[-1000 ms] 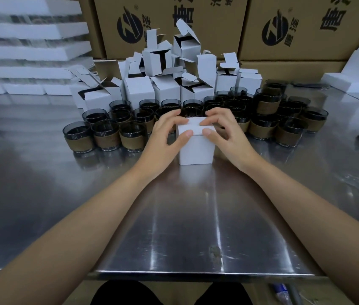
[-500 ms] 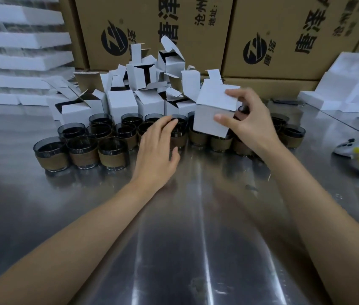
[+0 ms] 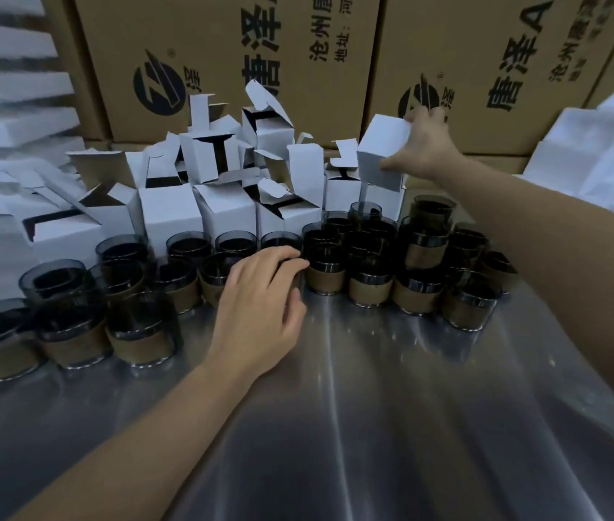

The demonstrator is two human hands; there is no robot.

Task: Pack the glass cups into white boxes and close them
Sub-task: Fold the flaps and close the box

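- Dozens of glass cups [image 3: 369, 283], dark-tinted with a tan band round the lower half, stand crowded in rows across the middle of the steel table [image 3: 373, 426]; they are upright and touching one another
- Just behind them is a heap of open white boxes [image 3: 170, 212] with their flaps up; the front ones stand upright, while others lie tipped on top of them
- Up at the back, the right hand [image 3: 427, 148] grips a closed white box [image 3: 382, 156]; the thumb is on its near lower edge and the fingers are wrapped over the far top
- That box is tilted and held in the air above the right end of the heap, clear of the table
- Lower down, the left hand [image 3: 260, 306] lies palm down at the front of the cups; its fingers are bent with the tips at the rims in the middle of the cluster; whether they clasp a cup or only touch it I cannot tell
- Brown cartons [image 3: 222, 50] with black print wall off the back; white foam slabs [image 3: 4, 88] are stacked at the left; a blurred white pile [image 3: 606, 144] sits at the right
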